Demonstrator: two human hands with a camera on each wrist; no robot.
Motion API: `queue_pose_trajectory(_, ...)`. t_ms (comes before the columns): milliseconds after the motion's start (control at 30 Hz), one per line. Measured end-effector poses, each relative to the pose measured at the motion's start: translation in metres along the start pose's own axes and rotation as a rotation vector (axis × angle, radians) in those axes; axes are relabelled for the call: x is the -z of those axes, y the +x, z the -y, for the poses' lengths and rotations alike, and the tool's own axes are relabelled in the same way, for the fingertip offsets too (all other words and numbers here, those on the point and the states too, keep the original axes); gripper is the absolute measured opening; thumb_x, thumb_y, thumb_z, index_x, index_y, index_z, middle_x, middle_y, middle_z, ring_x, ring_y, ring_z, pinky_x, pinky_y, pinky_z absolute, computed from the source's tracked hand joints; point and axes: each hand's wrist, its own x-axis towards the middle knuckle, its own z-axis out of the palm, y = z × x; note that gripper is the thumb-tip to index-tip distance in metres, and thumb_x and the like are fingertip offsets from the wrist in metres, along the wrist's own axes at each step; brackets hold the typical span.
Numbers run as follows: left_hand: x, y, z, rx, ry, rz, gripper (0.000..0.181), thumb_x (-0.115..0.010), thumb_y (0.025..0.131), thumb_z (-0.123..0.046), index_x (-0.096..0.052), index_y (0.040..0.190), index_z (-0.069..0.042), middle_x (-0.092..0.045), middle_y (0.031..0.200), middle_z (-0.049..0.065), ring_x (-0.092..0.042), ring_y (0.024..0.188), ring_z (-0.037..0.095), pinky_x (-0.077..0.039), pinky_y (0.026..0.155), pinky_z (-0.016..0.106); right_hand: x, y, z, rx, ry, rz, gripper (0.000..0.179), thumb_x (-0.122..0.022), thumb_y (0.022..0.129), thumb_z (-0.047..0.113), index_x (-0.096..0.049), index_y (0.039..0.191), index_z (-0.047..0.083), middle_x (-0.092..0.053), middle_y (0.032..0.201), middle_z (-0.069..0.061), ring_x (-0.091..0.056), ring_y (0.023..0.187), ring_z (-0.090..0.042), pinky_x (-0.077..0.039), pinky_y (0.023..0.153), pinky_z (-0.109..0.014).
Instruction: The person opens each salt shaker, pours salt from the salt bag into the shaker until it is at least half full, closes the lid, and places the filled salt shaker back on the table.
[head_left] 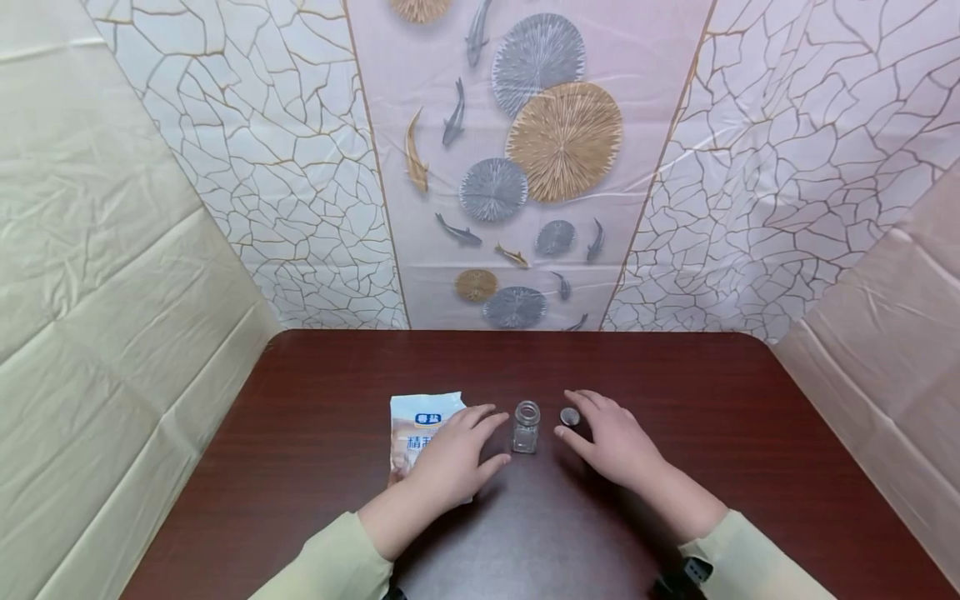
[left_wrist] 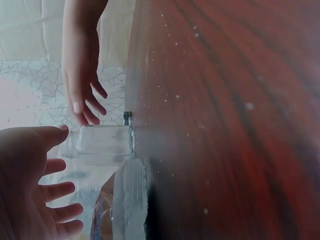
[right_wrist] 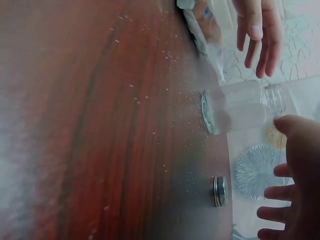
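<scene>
A small glass jar (head_left: 526,433) stands upright and uncovered between the two hands. My left hand (head_left: 456,460) hovers to its left with fingers spread, partly covering a white and brown salt bag (head_left: 411,414) that lies on the table. Right of the jar, a round metal lid (head_left: 569,416) rests on the tabletop. My right hand (head_left: 618,443) is held over and beside that lid, fingers apart and gripping nothing. In the right wrist view the thumb lies in front of the jar's neck (right_wrist: 275,98); whether it touches, I cannot tell. The bag's lower part is hidden by my left hand.
The dark red-brown table (head_left: 337,367) has white specks scattered on it in both wrist views. Patterned cloth (head_left: 315,167) hangs behind its far edge, and plain beige cloth (head_left: 112,333) flanks the left side. A black band (head_left: 693,573) sits at my right sleeve.
</scene>
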Motion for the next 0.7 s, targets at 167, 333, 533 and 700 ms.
queue_pose_trajectory(167,0.004,-0.010,0.004,-0.007,0.045,-0.032,0.060,-0.064,0.094,-0.046,-0.050,0.145,-0.020,-0.047,0.149,0.007,-0.043,0.136,0.029,-0.036,0.110,0.045,0.006,-0.010,0.003,0.058,-0.032,-0.024,0.067,-0.062,0.094,0.050,-0.046,0.148,0.013,-0.047,0.147,-0.016,-0.043,0.134,-0.038,-0.035,0.104,-0.061)
queue_pose_trajectory(333,0.009,-0.022,0.009,0.006,0.058,-0.056,0.060,-0.064,0.093,-0.047,-0.051,0.144,-0.019,-0.048,0.148,0.007,-0.043,0.135,0.032,-0.037,0.108,0.047,0.011,-0.018,0.008,0.113,-0.064,-0.036,0.066,-0.058,0.096,0.051,-0.045,0.149,0.014,-0.045,0.148,-0.014,-0.043,0.135,-0.037,-0.036,0.104,-0.060)
queue_pose_trajectory(533,0.014,-0.034,0.016,0.026,0.081,-0.087,0.059,-0.064,0.093,-0.049,-0.052,0.143,-0.020,-0.050,0.146,0.006,-0.046,0.134,0.031,-0.039,0.106,0.051,0.010,-0.021,0.011,0.138,-0.071,-0.052,0.065,-0.060,0.095,0.049,-0.045,0.148,0.013,-0.046,0.147,-0.014,-0.043,0.134,-0.037,-0.036,0.104,-0.059)
queue_pose_trajectory(700,0.015,-0.042,0.023,0.036,0.072,-0.126,0.058,-0.067,0.091,-0.047,-0.054,0.141,-0.020,-0.053,0.143,0.004,-0.049,0.130,0.029,-0.039,0.105,0.053,0.010,-0.020,0.014,0.134,-0.061,-0.061,0.066,-0.061,0.094,0.048,-0.046,0.147,0.013,-0.047,0.146,-0.014,-0.044,0.133,-0.036,-0.035,0.104,-0.059)
